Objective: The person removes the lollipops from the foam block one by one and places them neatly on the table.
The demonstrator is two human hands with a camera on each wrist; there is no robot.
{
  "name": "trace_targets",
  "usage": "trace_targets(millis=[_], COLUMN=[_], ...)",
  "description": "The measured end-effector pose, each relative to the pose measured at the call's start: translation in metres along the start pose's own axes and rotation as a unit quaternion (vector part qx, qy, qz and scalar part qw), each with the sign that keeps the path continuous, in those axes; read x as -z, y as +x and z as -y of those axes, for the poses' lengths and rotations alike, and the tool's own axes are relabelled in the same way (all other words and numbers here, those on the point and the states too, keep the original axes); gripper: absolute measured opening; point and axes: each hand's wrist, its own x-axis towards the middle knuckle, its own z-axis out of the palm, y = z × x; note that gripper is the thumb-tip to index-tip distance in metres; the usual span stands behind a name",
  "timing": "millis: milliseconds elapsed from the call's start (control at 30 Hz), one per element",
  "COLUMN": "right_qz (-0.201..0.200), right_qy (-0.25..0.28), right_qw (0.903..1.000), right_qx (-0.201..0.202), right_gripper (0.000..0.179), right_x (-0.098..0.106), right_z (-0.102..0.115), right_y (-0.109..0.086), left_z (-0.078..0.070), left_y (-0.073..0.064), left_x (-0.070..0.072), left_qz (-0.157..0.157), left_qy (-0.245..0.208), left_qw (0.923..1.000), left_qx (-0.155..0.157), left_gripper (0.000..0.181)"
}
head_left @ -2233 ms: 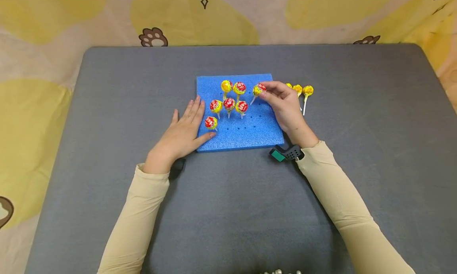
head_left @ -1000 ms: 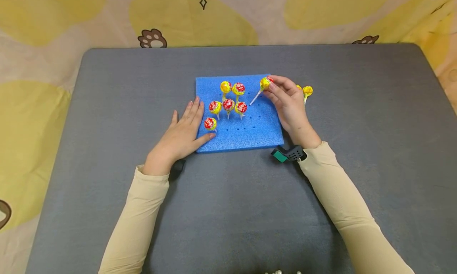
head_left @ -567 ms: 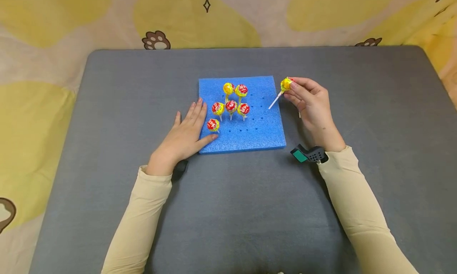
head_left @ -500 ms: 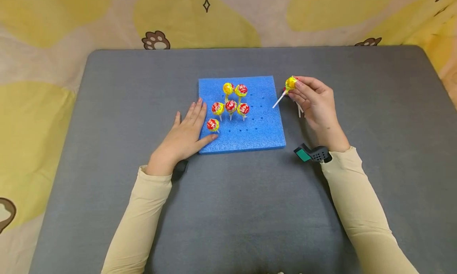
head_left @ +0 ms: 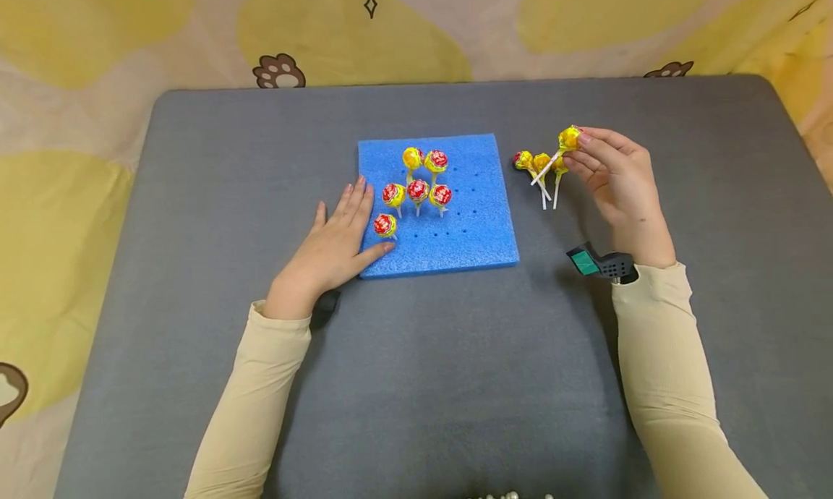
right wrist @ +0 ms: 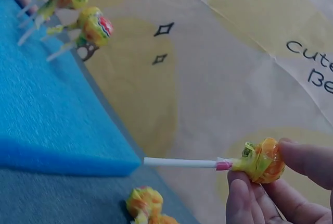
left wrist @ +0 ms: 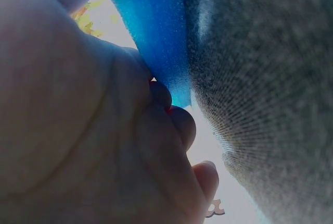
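Note:
My right hand (head_left: 621,173) pinches a lollipop (head_left: 569,138) by its yellow and red wrapped head, its white stick slanting down to the left. In the right wrist view thumb and fingertips grip that lollipop (right wrist: 268,160). Below it on the table lie three lollipops (head_left: 541,163), sticks toward me, one partly covered by the held one. My left hand (head_left: 335,242) rests flat with straight fingers along the left edge of the blue foam board (head_left: 481,249). Several lollipops (head_left: 418,190) stand upright in the board's left part. The left wrist view shows the palm beside the board's edge (left wrist: 161,26).
Rows of small holes (head_left: 465,231) run across the right part of the board. A grey table (head_left: 416,383) lies under everything, with a yellow patterned cloth (head_left: 416,36) behind its far edge. Some pearl-like beads (head_left: 513,495) show at the bottom edge.
My right hand has lifted the lollipop off the board's right side and carried it rightward, over the loose lollipops, which now show again. My left hand has stayed in place.

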Motion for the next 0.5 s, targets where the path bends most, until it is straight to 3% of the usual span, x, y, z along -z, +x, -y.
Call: trace_targets(millis=[500], right_qz=[-0.043], right_qy=[0.0], right_qw=[0.9983], right_qx=[-0.039], right_gripper=[0.005], right_x=[0.037], right_z=[0.01], right_y=[0.011], left_z=[0.0], left_y=[0.001], left_x=[0.0], left_qz=[0.0], left_qy=[-0.002], left_qw=[1.0], left_qx=[0.0], left_gripper=[0.09])
